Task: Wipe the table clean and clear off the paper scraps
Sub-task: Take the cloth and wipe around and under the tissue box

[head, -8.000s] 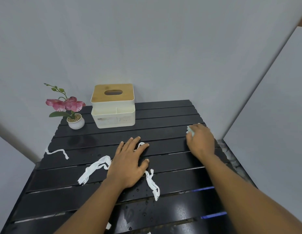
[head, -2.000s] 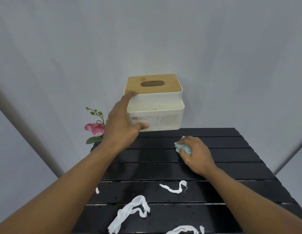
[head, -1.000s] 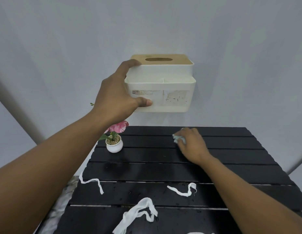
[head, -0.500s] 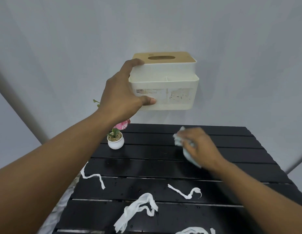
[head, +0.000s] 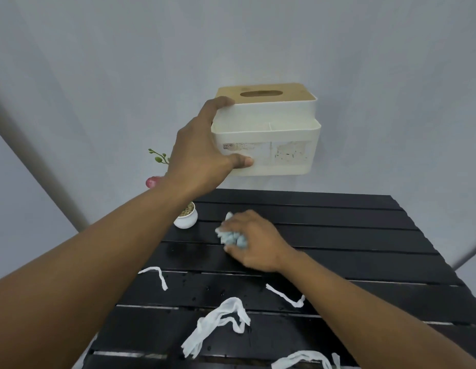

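Observation:
My left hand (head: 198,153) grips the left end of a white tissue box (head: 279,139) with a wooden lid and holds it in the air above the back of the black slatted table (head: 364,249). My right hand (head: 254,242) presses a crumpled pale blue cloth (head: 231,237) onto the table's middle slats, below the box. Several white paper scraps lie on the wet front slats: a thin strip (head: 158,275) at the left, a curled strip (head: 287,296) by my right forearm, a wide one (head: 218,323) in the middle, another (head: 303,360) at the bottom edge.
A small white pot (head: 186,217) with a pink flower (head: 151,181) stands at the table's back left corner, partly hidden behind my left forearm. Grey walls close in behind and to the left. Water droplets dot the front slats.
My left hand took the tissue box off the table and keeps it raised; it has dropped slightly. My right hand with the cloth slid left and toward me across the slats.

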Available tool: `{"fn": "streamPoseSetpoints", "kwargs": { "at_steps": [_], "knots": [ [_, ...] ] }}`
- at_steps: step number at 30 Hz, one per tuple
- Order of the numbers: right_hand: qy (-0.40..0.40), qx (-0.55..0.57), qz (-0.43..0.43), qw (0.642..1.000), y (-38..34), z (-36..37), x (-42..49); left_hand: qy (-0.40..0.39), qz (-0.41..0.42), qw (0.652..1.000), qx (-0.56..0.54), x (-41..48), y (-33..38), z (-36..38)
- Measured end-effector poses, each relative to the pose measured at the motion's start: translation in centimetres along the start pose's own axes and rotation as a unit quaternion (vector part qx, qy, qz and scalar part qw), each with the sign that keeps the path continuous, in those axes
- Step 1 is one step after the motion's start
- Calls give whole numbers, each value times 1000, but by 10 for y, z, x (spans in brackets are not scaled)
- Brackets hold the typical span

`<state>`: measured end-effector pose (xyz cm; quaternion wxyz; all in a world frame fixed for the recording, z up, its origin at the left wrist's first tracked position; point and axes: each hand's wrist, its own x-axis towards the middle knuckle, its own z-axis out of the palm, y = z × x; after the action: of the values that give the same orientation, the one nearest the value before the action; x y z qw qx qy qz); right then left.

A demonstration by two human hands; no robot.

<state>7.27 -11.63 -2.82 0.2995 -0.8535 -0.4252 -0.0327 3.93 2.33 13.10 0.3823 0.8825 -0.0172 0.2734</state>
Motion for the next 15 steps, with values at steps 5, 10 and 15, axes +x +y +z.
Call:
{"fn": "streamPoseSetpoints", "kwargs": {
  "at_steps": [5,10,15],
  "knots": [
    [43,28,48,998,18,-20,-36,-4,0,1000,11,-5,-4,-4],
    [217,-46,256,941,84,-38,-6,0,4,1000,8,-3,-8,-14],
    [120,-106,184,970,58,3,58,-6,0,1000,-1,-1,-6,-23]
  ]
}}
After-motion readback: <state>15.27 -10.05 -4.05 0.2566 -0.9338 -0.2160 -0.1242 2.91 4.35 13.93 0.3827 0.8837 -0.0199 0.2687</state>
